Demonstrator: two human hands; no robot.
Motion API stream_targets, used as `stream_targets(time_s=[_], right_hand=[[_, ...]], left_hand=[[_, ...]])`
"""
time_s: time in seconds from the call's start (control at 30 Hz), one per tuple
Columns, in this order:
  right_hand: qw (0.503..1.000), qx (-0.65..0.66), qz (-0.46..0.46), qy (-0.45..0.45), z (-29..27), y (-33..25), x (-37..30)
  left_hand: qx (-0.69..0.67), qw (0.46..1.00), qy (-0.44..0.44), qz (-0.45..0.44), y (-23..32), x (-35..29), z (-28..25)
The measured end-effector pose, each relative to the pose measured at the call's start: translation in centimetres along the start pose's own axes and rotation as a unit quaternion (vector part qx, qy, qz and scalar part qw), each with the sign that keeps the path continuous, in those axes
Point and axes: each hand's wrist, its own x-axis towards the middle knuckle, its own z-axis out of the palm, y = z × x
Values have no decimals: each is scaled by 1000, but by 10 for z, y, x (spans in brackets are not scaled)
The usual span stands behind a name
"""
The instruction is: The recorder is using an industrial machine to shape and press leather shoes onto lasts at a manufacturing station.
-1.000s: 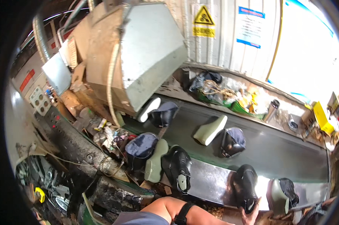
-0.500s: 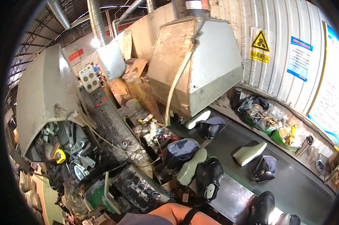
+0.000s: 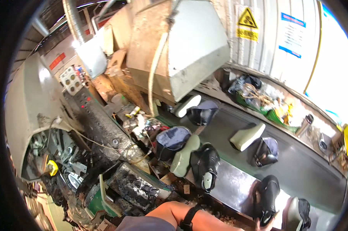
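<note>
My left forearm, with a black strap round it, reaches right along the lower edge. Its hand [image 3: 263,224] is partly cut off by the frame, its fingers closed around the lower end of a black shoe [image 3: 269,192] on the bright metal plate. Right of it are a pale green shoe last [image 3: 293,213] and a black shoe upper [image 3: 304,212]. Up and to the left, another black shoe [image 3: 209,161] lies by a pale last [image 3: 184,156] and a dark upper with grey lining [image 3: 173,142]. My right hand is out of view.
A dark conveyor belt [image 3: 235,115] carries more lasts and uppers, emerging beneath a metal hood [image 3: 197,50]. A grimy machine with a control panel [image 3: 100,119] stands left. Along the wall, a ledge holds a green container of scraps [image 3: 258,104].
The view has shifted, so the scene sits further left and higher. My left forearm shows more, and its hand has come into view at the black shoe's lower end.
</note>
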Motion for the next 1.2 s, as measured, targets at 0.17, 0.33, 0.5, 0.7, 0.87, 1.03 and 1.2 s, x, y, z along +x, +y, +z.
stream_targets(time_s=[0.17,0.33,0.5,0.7,0.87,1.03,1.2], right_hand=[[987,-114,-104,37,1,10,-17],[911,212,353,-9,1,-26,-39],[887,286,354,-73,-24,-37,-15],[910,224,350,-10,-24,-43,-12],[913,243,327,24,-25,-47,-2],[900,240,365,-11,-17,-41,-17],[911,246,329,35,-18,-42,-7]], left_hand=[[-41,999,-2,-7,-7,-3,4],[-91,996,9,-9,-12,-8,17],[-107,994,9,-17,-13,-10,22],[-131,991,6,-24,-14,-12,27],[-148,988,1,-33,-16,-15,29],[-154,988,0,-31,-16,-15,29],[-156,987,-4,-33,-16,-17,26]])
